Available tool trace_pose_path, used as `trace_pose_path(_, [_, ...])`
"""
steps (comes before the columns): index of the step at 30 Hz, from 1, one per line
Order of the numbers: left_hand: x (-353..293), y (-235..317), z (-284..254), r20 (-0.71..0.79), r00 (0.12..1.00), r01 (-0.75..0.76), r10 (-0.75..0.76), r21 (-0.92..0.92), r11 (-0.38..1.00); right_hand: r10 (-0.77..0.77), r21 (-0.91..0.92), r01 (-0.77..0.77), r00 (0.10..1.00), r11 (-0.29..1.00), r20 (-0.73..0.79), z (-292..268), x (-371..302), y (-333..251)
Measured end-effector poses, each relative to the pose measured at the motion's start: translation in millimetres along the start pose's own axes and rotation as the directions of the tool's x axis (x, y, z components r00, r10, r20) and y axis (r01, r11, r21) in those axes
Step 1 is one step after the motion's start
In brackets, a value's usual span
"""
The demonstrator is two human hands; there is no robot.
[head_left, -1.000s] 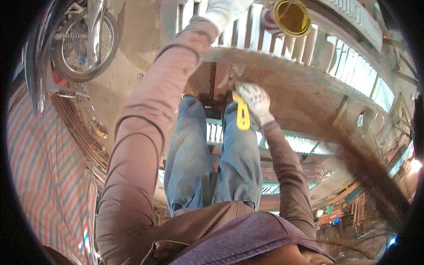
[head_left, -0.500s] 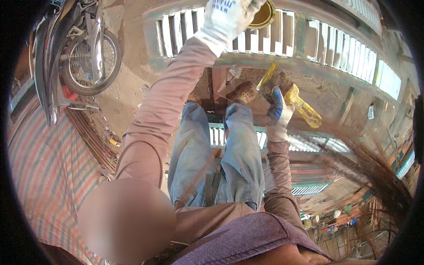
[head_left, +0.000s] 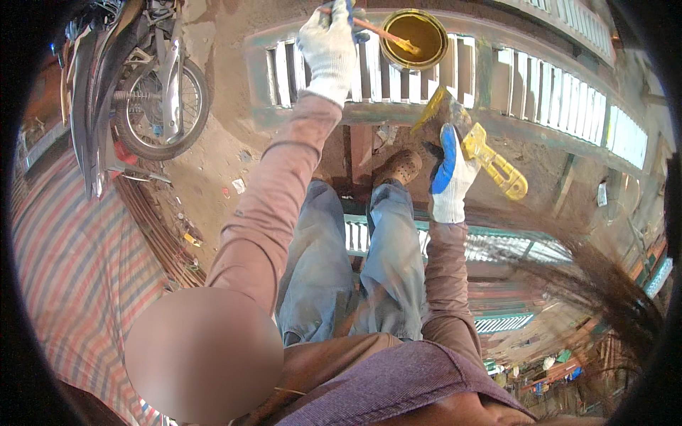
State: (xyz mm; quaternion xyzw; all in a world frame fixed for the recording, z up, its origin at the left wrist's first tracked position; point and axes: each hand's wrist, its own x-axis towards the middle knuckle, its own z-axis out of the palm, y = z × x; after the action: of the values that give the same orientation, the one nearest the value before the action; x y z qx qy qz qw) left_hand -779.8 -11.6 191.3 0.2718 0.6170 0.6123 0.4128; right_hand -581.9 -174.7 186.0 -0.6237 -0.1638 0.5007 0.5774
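Observation:
In a white glove with blue on the fingers, my left hand (head_left: 329, 57) is closed around a thin orange-brown stick (head_left: 378, 31). The stick's far end, coated in yellow, reaches into an open round can (head_left: 444, 55) with yellowish-brown contents. The can stands on a slatted frame. To the lower right of it, my right hand (head_left: 453, 174), in a white and blue glove, grips a putty knife (head_left: 503, 167). Its yellow handle points to the right. Its broad blade, smeared with yellow paste, faces up and left, near the frame's close edge.
White slats fill the greenish-bordered frame (head_left: 263, 113), which continues to the right. Below lie more slatted pieces (head_left: 497, 324). A parked motorcycle (head_left: 162, 106) is at the far left, with a striped sheet (head_left: 78, 263) nearer. My shoe (head_left: 401, 169) rests on dirt ground.
My left hand has drawn left and back from the can, now fully visible, and its stick shows. The putty knife's blade has turned to show more of its face.

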Motion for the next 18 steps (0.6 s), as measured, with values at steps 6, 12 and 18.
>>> trace_pose_path(6, [-37, 47, -9, -0.111, 0.994, -0.012, 0.012, 0.003, 1.000, -0.289, -0.129, 0.300, 0.953, 0.945, 0.093, 46, 33, -5])
trace_pose_path(12, [-56, 73, -7, -0.066, 0.986, -0.152, 0.152, 0.013, 0.988, -0.354, -0.532, 0.361, 0.928, 0.766, 0.121, 76, 52, 3])
trace_pose_path(18, [-77, 60, -6, -0.052, 0.980, -0.196, 0.194, -0.028, 0.980, -0.243, -0.297, 0.239, 0.970, 0.925, 0.022, 97, 29, 2])
